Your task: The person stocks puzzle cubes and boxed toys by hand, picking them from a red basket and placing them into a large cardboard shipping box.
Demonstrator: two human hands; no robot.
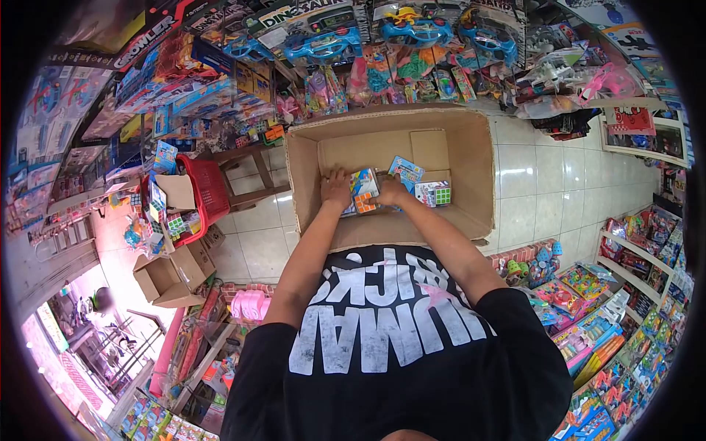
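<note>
Both my hands reach down into a large open cardboard box (464, 162). Between them is a boxed puzzle cube (364, 191), in white and blue packaging with an orange face showing. My left hand (336, 187) lies along its left side, fingers stretched toward the box's far wall. At its right side my right hand (391, 191) is closed, with the fingers against the packaging; its grip is partly hidden. Just beyond the right fingers lies a blue package (407, 170). Right of that wrist sits another boxed puzzle cube (434, 193) with a green face.
A red basket (208, 192) with loose cubes and packages stands at the left, near a wooden stool (246, 176). Below it is a small open carton (170, 278). Hanging toys (321, 45) line the far side; toy racks (625, 331) fill the right. Tiled floor (540, 173) surrounds the box.
</note>
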